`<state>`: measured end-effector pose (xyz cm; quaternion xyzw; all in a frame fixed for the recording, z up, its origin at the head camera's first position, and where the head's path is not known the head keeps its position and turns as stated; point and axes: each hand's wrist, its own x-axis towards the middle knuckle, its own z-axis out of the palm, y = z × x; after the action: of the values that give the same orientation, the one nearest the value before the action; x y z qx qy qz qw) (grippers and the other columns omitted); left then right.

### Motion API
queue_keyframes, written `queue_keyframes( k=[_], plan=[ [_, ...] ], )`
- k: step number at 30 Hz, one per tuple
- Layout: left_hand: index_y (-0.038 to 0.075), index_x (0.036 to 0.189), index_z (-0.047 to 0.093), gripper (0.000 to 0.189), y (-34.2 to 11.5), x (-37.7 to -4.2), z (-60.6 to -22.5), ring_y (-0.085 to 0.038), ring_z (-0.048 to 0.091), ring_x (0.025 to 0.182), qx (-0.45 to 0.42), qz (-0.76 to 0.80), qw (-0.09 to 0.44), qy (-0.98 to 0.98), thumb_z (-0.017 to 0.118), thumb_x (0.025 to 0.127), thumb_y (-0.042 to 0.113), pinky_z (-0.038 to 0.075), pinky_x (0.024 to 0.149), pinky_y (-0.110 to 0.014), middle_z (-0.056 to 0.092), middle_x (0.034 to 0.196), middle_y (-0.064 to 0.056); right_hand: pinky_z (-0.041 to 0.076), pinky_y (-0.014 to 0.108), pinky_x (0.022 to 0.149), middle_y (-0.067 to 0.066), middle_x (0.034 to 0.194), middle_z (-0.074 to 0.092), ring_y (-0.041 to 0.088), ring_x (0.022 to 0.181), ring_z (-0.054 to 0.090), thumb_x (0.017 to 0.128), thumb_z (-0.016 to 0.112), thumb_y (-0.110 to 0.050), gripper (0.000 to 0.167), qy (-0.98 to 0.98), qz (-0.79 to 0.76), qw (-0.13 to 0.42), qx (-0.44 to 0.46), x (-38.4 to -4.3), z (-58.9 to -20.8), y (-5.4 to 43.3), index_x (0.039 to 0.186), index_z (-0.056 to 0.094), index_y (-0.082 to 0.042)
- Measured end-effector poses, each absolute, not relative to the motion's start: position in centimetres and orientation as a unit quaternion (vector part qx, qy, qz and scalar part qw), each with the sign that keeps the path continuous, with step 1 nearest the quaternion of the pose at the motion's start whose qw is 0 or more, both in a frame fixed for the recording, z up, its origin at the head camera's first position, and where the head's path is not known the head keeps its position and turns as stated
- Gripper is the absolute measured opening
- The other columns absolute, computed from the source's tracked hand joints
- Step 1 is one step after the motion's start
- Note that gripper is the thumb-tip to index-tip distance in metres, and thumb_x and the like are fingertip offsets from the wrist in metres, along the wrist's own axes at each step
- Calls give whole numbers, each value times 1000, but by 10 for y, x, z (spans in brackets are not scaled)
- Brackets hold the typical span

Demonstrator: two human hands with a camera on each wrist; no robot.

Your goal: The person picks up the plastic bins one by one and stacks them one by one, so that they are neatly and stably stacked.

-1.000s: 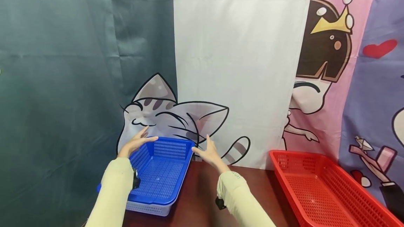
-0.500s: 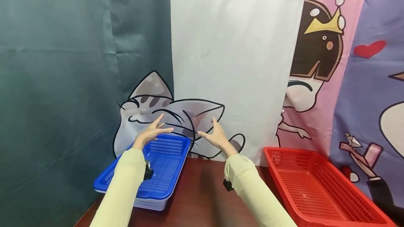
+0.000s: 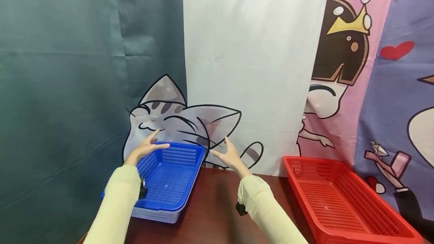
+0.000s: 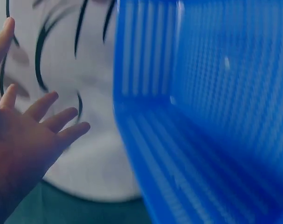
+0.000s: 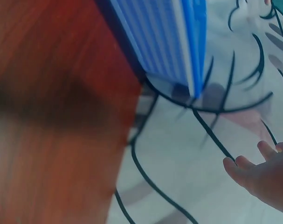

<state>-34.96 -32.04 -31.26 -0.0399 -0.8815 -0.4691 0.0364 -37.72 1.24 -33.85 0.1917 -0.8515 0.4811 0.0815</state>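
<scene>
A blue perforated basket [image 3: 183, 155] stands on the table at centre left, with a white basket [image 3: 157, 215] showing beneath its front rim. My left hand [image 3: 144, 151] hovers over the blue basket's left side, fingers spread, holding nothing. In the left wrist view the left hand [image 4: 27, 144] is apart from the blue basket wall [image 4: 146, 51]. Beyond the basket's right rim, my right hand [image 3: 229, 157] is held up in the air with thumb and fingers apart. The right wrist view shows the right hand [image 5: 267, 179] with nothing in it, clear of the blue basket [image 5: 155, 37].
A red perforated basket [image 3: 333, 195] sits at the right of the brown table [image 3: 213, 202]. Behind the table hangs a cloth backdrop [image 3: 251, 67] printed with a cat and a crowned figure. Black wrist cameras are strapped under both sleeves [image 3: 116, 195].
Over the last half second my left hand has swung left, widening the gap between the hands. My right hand has dropped slightly. The baskets have stayed in place.
</scene>
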Motion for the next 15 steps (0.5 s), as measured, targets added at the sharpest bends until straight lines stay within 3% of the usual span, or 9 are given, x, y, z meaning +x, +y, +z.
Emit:
queue_keyframes(
  k=[5, 8, 12, 15],
  plan=[
    [17, 157, -3, 110, -361, -334, -313, -53, 4, 146, 18, -436, 19, -899, 65, 82, 60, 11, 114, -72, 3, 159, -33, 30, 58, 116, 25, 154, 34, 43, 144, 30, 86, 69, -37, 91, -848, 488, 66, 198, -376, -355, -8, 155, 21, -4],
    [15, 157, -4, 110, -378, -326, -315, -55, 1, 145, 39, -432, 6, -901, 64, 83, 59, 9, 113, -73, 1, 158, -35, 30, 58, 115, 26, 153, 35, 43, 143, 31, 86, 69, -37, 90, -844, 493, 55, 205, -375, -365, -18, 154, 22, -3],
    [11, 156, -5, 108, -391, -316, -323, -60, 7, 141, 57, -423, -20, -904, 64, 85, 54, 19, 110, -74, 0, 155, -39, 29, 61, 114, 29, 153, 32, 45, 143, 30, 86, 69, -36, 88, -843, 491, 41, 215, -370, -378, -30, 154, 23, -2],
    [10, 156, -6, 105, -400, -308, -331, -63, 19, 137, 68, -408, -37, -910, 62, 88, 52, 32, 104, -73, 3, 153, -42, 29, 63, 114, 31, 154, 31, 47, 143, 29, 86, 69, -37, 88, -842, 489, 27, 224, -366, -389, -39, 153, 24, -1]
  ],
)
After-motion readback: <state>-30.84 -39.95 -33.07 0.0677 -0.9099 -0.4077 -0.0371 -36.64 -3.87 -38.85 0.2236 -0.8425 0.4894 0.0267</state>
